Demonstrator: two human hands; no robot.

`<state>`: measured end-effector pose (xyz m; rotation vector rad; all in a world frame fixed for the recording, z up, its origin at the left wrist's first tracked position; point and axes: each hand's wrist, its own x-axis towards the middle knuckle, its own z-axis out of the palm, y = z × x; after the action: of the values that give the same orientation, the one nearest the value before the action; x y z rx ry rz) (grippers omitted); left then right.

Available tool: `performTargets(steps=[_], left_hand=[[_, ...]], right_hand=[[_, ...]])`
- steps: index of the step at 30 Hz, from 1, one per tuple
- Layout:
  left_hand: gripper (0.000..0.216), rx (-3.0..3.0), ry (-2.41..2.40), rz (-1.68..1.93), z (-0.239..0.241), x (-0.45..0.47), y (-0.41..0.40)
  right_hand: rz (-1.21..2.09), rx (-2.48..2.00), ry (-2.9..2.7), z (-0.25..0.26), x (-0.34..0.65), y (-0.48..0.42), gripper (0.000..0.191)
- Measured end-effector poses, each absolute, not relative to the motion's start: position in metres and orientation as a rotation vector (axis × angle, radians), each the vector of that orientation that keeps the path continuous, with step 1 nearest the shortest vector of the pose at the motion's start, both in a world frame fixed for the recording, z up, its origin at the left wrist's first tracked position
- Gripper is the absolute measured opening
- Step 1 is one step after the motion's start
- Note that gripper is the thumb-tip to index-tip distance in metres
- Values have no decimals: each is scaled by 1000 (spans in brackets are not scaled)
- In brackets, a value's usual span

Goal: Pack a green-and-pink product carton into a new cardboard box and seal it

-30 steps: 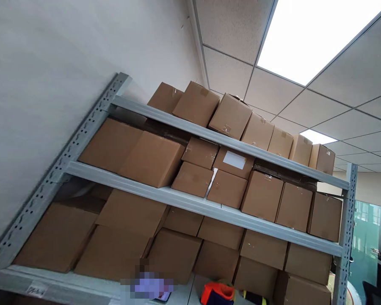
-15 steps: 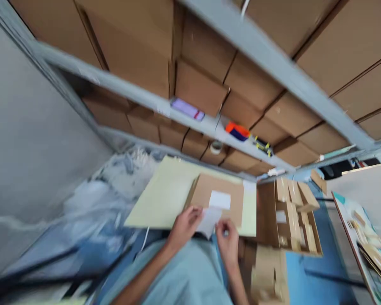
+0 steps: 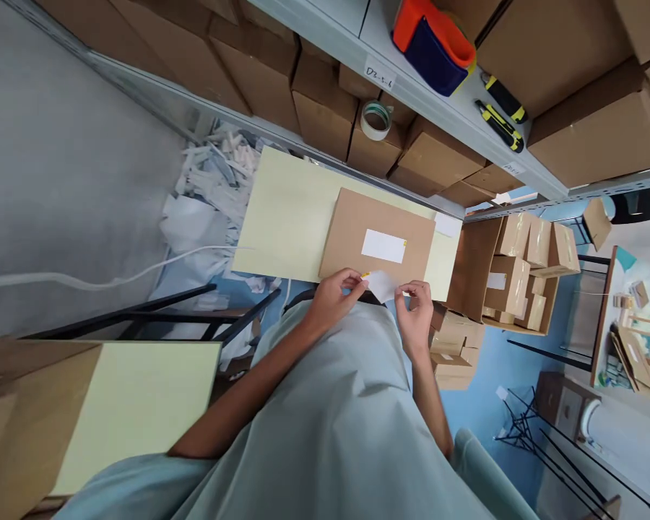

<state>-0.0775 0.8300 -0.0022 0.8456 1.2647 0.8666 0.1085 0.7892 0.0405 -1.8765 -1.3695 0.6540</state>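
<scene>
- Left hand (image 3: 336, 297) pinches the left end of a white paper label (image 3: 382, 286).
- Right hand (image 3: 416, 310) meets its opposite edge; grip unclear.
- Label: between them, by the cardboard box (image 3: 376, 217) on the pale-yellow tabletop (image 3: 282, 217).

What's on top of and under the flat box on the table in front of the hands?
On top of the box: a white label with a small yellow mark. Under it: the pale yellow table. The patch directly beneath is covered and can't be seen.
</scene>
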Motion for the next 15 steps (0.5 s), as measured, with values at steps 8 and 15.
performTargets(steps=[8, 15], left_hand=[[53, 411, 1310, 898, -17, -39, 854], [41, 129, 1486, 997, -43, 6, 861]], right_hand=[[857, -1679, -1714, 44, 156, 883, 11], [1050, -1617, -2106, 5, 173, 964, 12]])
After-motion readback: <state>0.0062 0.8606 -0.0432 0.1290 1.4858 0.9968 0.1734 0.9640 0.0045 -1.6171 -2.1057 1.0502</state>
